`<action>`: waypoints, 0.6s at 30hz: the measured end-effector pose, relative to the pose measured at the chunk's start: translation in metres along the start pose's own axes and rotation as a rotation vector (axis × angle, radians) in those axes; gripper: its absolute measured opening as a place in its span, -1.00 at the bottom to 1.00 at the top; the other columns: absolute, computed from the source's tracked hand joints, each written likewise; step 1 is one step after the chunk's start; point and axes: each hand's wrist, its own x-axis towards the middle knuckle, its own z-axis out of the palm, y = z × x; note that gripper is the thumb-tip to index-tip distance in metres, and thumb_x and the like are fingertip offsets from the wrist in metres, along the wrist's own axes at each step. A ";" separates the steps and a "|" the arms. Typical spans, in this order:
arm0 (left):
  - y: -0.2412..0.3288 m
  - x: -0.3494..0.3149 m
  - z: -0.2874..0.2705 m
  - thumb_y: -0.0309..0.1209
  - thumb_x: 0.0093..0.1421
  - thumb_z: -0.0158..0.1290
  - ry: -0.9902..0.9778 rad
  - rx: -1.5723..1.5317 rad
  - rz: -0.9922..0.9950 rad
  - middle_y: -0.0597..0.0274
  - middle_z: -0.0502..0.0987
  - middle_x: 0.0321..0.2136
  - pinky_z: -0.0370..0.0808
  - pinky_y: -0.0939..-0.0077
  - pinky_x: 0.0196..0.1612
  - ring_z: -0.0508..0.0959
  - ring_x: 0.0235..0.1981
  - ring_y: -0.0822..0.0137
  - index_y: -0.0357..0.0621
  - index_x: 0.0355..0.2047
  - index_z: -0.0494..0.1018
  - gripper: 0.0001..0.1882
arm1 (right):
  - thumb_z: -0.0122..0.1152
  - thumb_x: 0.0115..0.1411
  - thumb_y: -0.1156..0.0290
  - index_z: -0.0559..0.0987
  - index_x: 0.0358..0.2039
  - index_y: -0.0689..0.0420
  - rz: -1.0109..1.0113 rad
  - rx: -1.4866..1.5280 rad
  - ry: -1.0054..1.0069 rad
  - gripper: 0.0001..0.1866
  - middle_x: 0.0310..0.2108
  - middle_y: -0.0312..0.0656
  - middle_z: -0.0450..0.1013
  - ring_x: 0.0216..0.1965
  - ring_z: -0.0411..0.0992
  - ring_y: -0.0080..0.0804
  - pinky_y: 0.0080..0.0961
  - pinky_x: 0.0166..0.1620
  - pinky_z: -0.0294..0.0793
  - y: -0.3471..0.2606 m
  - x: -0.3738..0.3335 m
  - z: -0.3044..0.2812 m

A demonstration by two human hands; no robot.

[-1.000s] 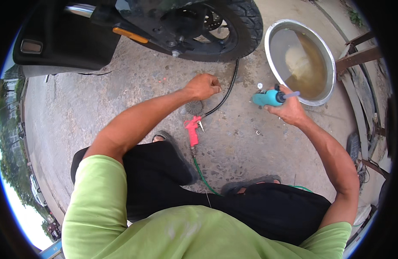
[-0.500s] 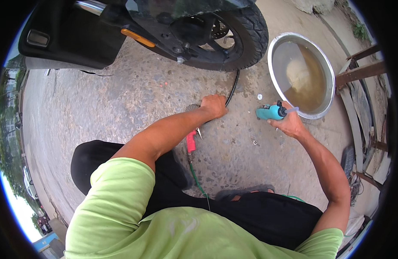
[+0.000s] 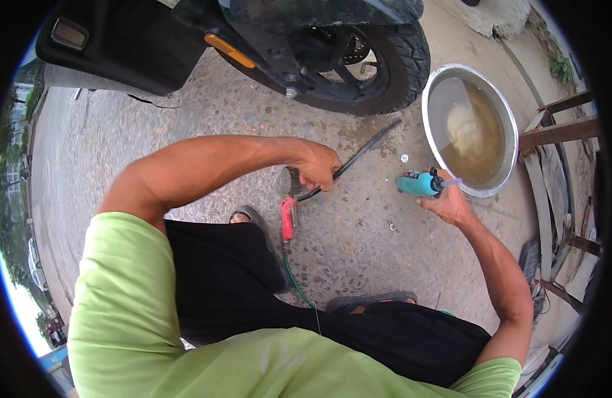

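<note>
My left hand [image 3: 319, 166] is closed round a black hose [image 3: 367, 147], whose free end points up and right, apart from the scooter's tyre [image 3: 359, 103]. The hose's lower end runs to a red air gun [image 3: 288, 219] with a green air line [image 3: 296, 282] below it. A dark ribbed round part [image 3: 293, 180], partly hidden by my hand, sits just above the gun. With my right hand [image 3: 450, 202] I grip a teal bottle [image 3: 417, 182], tilted on its side, with a black cap and a clear spout. It is beside the basin's near rim.
A metal basin [image 3: 426, 126] of murky water stands at the right, beside a rusty metal frame [image 3: 561, 134]. The scooter's dark body [image 3: 120, 50] overhangs the upper left. A small ring-like piece [image 3: 391, 226] and a crumpled silvery bit [image 3: 404, 158] lie on the rough ground.
The black hose has come away from the wheel and its end now shows free. My left hand has shifted slightly left and down with it. My right hand still holds the bottle.
</note>
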 end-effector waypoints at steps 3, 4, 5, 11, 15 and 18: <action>-0.013 -0.032 -0.003 -0.40 -0.03 0.14 -0.044 0.017 0.019 0.24 0.56 -0.48 0.52 0.41 -0.37 0.57 -0.46 0.38 -0.20 -0.41 0.49 -0.82 | 0.50 -0.10 0.24 0.53 -0.02 0.28 -0.027 -0.088 0.032 -0.36 -0.10 0.04 0.49 -0.01 0.49 -0.09 -0.25 0.08 0.45 0.000 -0.005 0.001; -0.018 -0.042 -0.004 -0.41 -0.04 0.15 -0.037 0.021 0.029 0.25 0.56 -0.49 0.52 0.43 -0.38 0.57 -0.46 0.38 -0.20 -0.41 0.49 -0.83 | 0.49 -0.09 0.25 0.53 -0.08 0.27 0.073 -0.149 -0.001 -0.42 -0.17 0.02 0.51 -0.08 0.50 -0.11 -0.24 0.02 0.47 -0.003 -0.005 -0.001; -0.022 -0.050 -0.004 -0.42 -0.04 0.15 -0.037 0.028 0.038 0.26 0.56 -0.50 0.52 0.44 -0.39 0.56 -0.46 0.38 -0.20 -0.41 0.50 -0.83 | 0.48 -0.09 0.26 0.52 -0.14 0.26 0.177 -0.206 -0.033 -0.47 -0.24 0.00 0.52 -0.15 0.52 -0.12 -0.23 -0.04 0.48 -0.006 -0.007 -0.003; -0.058 -0.074 0.002 -0.38 0.01 0.19 -0.104 -0.195 0.030 0.24 0.59 -0.46 0.56 0.47 -0.37 0.64 -0.40 0.39 -0.19 -0.42 0.49 -0.83 | 0.40 0.00 0.21 0.49 -0.33 0.22 0.302 -0.131 -0.319 -0.61 -0.44 -0.11 0.52 -0.33 0.52 -0.21 -0.26 -0.20 0.50 0.003 -0.035 0.047; -0.041 -0.078 0.009 -0.29 0.10 0.16 -0.037 -0.275 0.106 0.19 0.62 -0.39 0.58 0.48 -0.32 0.69 -0.32 0.33 -0.20 -0.38 0.49 -0.78 | 0.39 0.03 0.03 0.57 -0.11 0.26 0.066 -0.016 -0.610 -0.42 -0.23 -0.04 0.58 -0.17 0.56 -0.17 -0.24 -0.08 0.53 -0.077 -0.014 0.121; -0.023 -0.083 0.011 -0.30 0.13 0.15 0.014 -0.339 0.166 0.17 0.62 -0.37 0.59 0.46 -0.27 0.69 -0.31 0.30 -0.20 -0.39 0.48 -0.79 | 0.39 0.02 -0.08 0.51 0.03 0.31 -0.040 0.046 -0.596 -0.24 -0.16 -0.01 0.57 -0.14 0.55 -0.15 -0.25 -0.04 0.52 -0.104 0.000 0.181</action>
